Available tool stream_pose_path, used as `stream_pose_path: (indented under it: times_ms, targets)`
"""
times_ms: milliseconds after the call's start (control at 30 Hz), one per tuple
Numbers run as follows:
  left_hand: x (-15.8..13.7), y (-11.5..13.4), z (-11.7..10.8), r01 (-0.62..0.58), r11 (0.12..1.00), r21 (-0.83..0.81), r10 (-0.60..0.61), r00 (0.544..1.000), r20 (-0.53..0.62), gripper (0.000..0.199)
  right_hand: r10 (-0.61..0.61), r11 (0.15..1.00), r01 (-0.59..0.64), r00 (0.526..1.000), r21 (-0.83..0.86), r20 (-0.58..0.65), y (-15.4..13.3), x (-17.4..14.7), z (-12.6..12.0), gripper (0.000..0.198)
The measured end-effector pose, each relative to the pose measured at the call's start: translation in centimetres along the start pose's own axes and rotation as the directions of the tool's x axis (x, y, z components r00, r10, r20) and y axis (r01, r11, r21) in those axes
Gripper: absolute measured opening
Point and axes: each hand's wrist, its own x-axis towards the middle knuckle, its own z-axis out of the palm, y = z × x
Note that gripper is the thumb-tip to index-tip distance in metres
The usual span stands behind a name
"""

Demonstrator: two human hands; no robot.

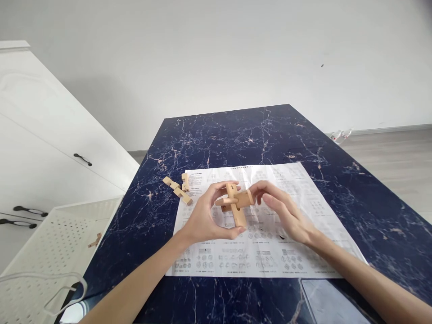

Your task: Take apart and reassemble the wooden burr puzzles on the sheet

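Between the thumb and fingers of my left hand (205,216) is a wooden burr puzzle (239,212), partly assembled from notched pieces that cross one another. Its upright piece bears the number 2. My right hand (283,208) is at the puzzle's right end, fingers curled and thumb apart from them; the fingertips are close to the wood, and whether they touch it I cannot tell. Several loose notched wooden pieces (182,195) lie left of my left hand, partly on the printed instruction sheet (270,261) spread beneath both hands.
A dark blue marbled table (216,139) carries the sheet. At the front right edge lies a flat grey panel (330,301). To the left stand white cabinets (50,135) and a perforated white bin (57,243) with a small wooden piece (95,240) inside. A white cable (43,275) loops nearby.
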Motion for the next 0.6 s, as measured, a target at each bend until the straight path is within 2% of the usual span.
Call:
stream_pose_path:
  times_ms: [100,200,333,433,600]
  targets:
    - [-0.17,-0.01,0.47,-0.028,0.997,0.065,0.024,0.998,0.058,0.088,0.0,1.0,0.0,1.0,-0.012,0.008,-0.3,0.06,-0.12,0.038]
    - [-0.25,-0.21,0.61,-0.058,0.99,0.129,0.052,0.997,0.05,0.089,0.058,0.996,-0.056,0.998,-0.067,0.035,-0.47,0.1,0.03,0.043]
    - [-0.24,-0.51,0.29,-0.116,0.962,0.246,0.12,0.993,-0.004,0.094,0.224,0.971,-0.239,0.941,0.027,0.254,-0.36,0.07,0.17,0.042]
    - [-0.26,-0.62,0.09,-0.175,0.945,0.276,0.176,0.984,0.021,0.1,0.222,0.942,-0.296,0.903,0.159,0.369,-0.16,0.07,0.12,0.04]
    - [-0.12,-0.47,0.0,-0.242,0.922,0.302,0.244,0.969,0.031,0.103,0.213,0.933,-0.301,0.903,0.196,0.372,-0.18,0.24,-0.14,0.042]
